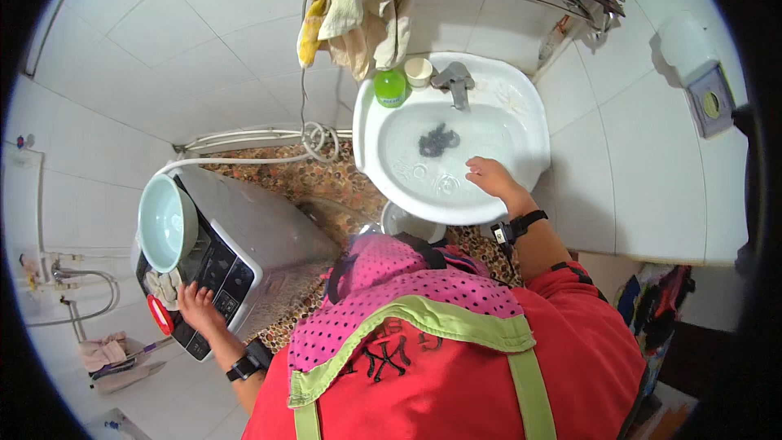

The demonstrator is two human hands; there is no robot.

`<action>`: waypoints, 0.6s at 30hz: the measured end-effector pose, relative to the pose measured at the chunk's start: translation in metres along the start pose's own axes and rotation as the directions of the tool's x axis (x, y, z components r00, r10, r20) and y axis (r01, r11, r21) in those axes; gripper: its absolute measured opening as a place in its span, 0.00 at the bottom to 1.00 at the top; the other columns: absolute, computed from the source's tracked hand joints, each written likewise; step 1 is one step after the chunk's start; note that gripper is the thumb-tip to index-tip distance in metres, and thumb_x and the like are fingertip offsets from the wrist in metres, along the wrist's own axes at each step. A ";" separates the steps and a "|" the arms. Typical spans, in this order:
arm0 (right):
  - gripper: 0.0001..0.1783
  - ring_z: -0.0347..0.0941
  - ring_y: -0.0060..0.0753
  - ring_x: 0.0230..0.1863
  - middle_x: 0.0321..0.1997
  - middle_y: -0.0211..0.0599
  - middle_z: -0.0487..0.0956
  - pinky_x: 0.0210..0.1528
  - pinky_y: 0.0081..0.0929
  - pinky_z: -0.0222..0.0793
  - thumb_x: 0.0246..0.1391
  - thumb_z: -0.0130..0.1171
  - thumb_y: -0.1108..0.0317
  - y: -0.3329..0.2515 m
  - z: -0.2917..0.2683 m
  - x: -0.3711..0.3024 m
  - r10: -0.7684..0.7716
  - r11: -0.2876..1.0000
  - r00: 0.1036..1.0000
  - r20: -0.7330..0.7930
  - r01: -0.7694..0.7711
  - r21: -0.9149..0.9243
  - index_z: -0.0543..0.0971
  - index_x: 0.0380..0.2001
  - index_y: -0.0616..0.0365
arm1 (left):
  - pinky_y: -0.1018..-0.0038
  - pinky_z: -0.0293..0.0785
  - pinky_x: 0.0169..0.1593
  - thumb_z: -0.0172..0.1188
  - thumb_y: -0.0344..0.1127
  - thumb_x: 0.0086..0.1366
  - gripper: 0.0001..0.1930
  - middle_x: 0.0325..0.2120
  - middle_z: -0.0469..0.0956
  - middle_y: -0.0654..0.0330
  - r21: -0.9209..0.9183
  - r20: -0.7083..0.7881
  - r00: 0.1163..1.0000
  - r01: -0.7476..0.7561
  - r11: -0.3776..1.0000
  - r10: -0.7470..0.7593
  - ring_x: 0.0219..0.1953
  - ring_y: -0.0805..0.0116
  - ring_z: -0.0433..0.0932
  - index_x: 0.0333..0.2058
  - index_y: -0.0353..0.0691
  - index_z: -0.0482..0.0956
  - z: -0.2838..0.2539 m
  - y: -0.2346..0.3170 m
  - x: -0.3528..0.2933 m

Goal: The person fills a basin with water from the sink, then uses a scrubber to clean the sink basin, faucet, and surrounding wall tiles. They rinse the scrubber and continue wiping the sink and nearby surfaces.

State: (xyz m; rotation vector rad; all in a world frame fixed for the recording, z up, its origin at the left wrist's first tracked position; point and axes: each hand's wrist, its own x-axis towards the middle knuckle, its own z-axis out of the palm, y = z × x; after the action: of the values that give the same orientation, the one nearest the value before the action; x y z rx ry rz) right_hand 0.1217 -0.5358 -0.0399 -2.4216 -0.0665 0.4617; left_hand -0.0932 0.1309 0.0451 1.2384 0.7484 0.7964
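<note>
- The left hand (198, 308) is over the control panel (230, 292) of the washing machine (269, 204), its fingers loosely spread and grasping nothing that shows; whether the tips touch the pale cloth (165, 288) beside them, I cannot tell.
- That cloth lies crumpled on the machine just by the light blue basin (167, 224), seemingly kept there because the flat top serves as a shelf within reach.
- A red oval object (160, 315), perhaps a brush, lies next to the cloth, probably for the same reason.
- The right hand (490, 179) hangs over the near right part of the sink (539, 143), fingers slightly bent, released, with nothing visible in them.
- The dark wad (440, 140) sits in the sink bowl, below the tap (456, 81) and apart from the right hand; the clear water around it suggests it is there to get wet.
- A green bottle (390, 91) and a small white tub (419, 72) stand on the sink's back ledge, likely to be handy yet out of the water.
</note>
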 end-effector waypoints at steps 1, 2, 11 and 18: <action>0.22 0.75 0.47 0.47 0.46 0.49 0.79 0.48 0.37 0.71 0.51 0.60 0.60 0.006 -0.002 0.007 -0.004 1.000 1.000 0.022 0.004 -0.014 0.76 0.48 0.59 | 0.74 0.74 0.33 0.52 0.32 0.67 0.19 0.39 0.75 0.55 -0.003 0.136 0.990 -0.018 1.000 0.018 0.31 0.68 0.74 0.55 0.37 0.67 0.044 0.009 -0.018; 0.22 0.75 0.47 0.47 0.47 0.49 0.78 0.48 0.38 0.71 0.51 0.60 0.60 0.012 -0.001 0.014 0.007 1.000 0.998 0.060 -0.006 -0.017 0.75 0.48 0.59 | 0.74 0.74 0.34 0.53 0.30 0.66 0.19 0.40 0.75 0.55 0.053 0.183 0.983 0.001 0.999 -0.011 0.32 0.68 0.74 0.55 0.37 0.67 0.088 0.019 -0.033; 0.27 0.73 0.49 0.50 0.49 0.50 0.76 0.53 0.38 0.69 0.49 0.64 0.59 0.046 0.036 0.077 -0.165 0.984 0.973 0.160 0.173 -0.038 0.74 0.51 0.57 | 0.70 0.68 0.55 0.59 0.23 0.58 0.20 0.47 0.75 0.54 0.162 0.859 0.371 -0.850 0.502 0.352 0.51 0.62 0.73 0.51 0.36 0.72 0.371 0.107 -0.119; 0.32 0.57 0.49 0.66 0.65 0.49 0.63 0.66 0.38 0.57 0.49 0.62 0.61 0.043 0.054 0.076 0.057 0.997 0.991 0.120 -0.050 -0.059 0.68 0.59 0.53 | 0.64 0.68 0.56 0.62 0.24 0.53 0.21 0.49 0.75 0.56 -0.200 0.836 -0.227 -0.974 -0.108 0.499 0.52 0.55 0.73 0.48 0.39 0.75 0.518 0.137 -0.074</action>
State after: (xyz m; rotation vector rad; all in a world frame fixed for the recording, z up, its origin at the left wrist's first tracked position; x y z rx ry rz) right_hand 0.1713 -0.5241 -0.1294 -2.4524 -0.0678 0.6399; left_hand 0.2888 -0.1769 0.2729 2.5873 -1.0424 1.0004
